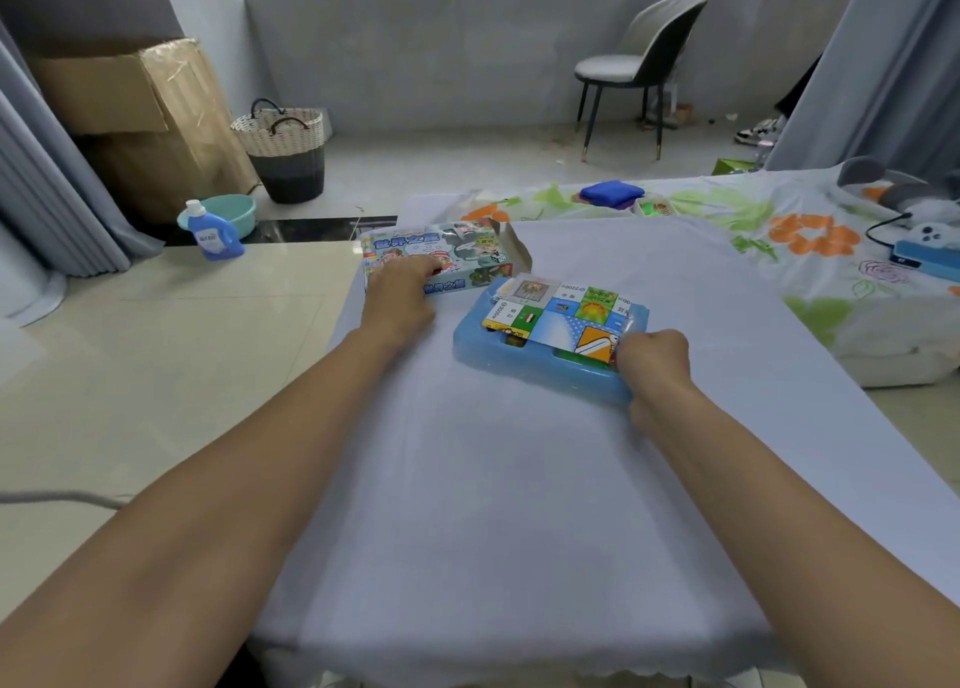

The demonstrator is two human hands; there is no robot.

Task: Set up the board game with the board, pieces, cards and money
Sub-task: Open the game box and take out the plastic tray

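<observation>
Hands work near the far edge of the counter [519, 479]: the left hand [397, 300] rests with loose fingers on the game box [457, 261] at the far left corner; the right hand [649, 357] pinches the folded board [558, 316] atop the blue tray [483, 347] beside it.

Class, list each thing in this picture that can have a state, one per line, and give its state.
game box: lying flat, end flap open, left hand resting on it
blue tray: out of the box, on the table
folded board: still folded, lying on the tray
right hand: gripping the tray's near right edge
cardboard carton: flap open
</observation>
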